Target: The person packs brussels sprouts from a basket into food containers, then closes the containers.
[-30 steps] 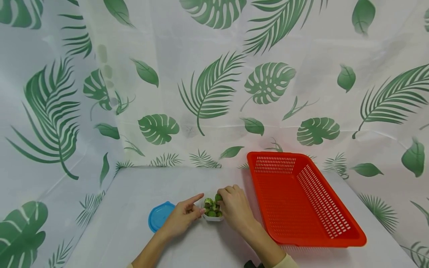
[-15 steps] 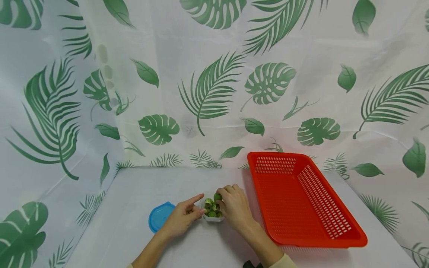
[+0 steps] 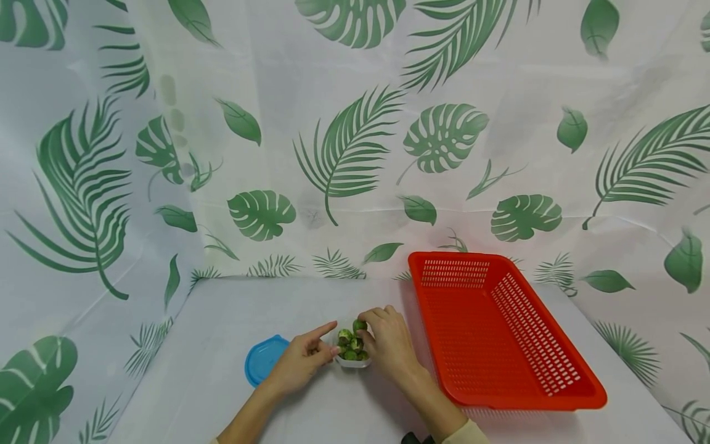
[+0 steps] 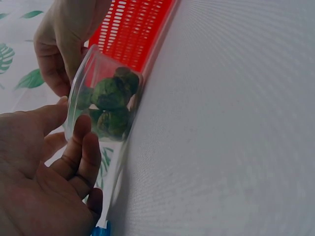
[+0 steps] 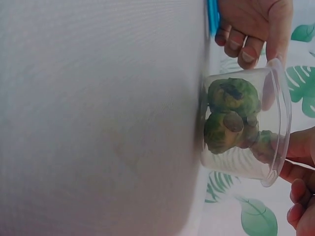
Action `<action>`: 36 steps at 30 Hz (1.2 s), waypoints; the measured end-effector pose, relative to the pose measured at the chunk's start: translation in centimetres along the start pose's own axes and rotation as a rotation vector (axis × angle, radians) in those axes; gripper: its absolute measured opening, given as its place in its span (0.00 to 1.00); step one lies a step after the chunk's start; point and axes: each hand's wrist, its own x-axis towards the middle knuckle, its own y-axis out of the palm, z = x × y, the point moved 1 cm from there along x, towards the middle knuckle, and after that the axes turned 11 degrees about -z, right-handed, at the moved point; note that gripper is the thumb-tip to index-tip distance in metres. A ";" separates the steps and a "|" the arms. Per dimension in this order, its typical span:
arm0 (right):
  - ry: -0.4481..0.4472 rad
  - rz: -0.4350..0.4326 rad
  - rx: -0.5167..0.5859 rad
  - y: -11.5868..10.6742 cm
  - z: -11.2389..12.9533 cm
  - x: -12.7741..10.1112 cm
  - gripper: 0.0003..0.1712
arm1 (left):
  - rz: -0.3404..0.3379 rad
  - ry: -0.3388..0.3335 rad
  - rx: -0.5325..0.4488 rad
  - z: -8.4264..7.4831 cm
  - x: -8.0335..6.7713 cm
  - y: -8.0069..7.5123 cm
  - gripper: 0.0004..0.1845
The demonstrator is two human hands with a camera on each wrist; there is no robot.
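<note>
Clear plastic cup (image 4: 101, 101) stands on the white table (image 4: 226, 118), holding several green sprouts (image 4: 110, 101). Left hand (image 4: 44, 182) at the near side, fingers (image 4: 81, 152) curled against the cup wall, thumb by the rim. Right hand (image 4: 64, 42) at the far rim, fingertips touching it. Red basket (image 4: 133, 29) just behind the cup. Sliver of blue lid (image 4: 106, 228) at the bottom edge.
</note>
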 end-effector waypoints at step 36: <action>0.133 0.053 0.259 -0.2 -0.3 0.0 0.12 | 0.003 -0.016 0.008 -0.1 0.0 0.0 0.34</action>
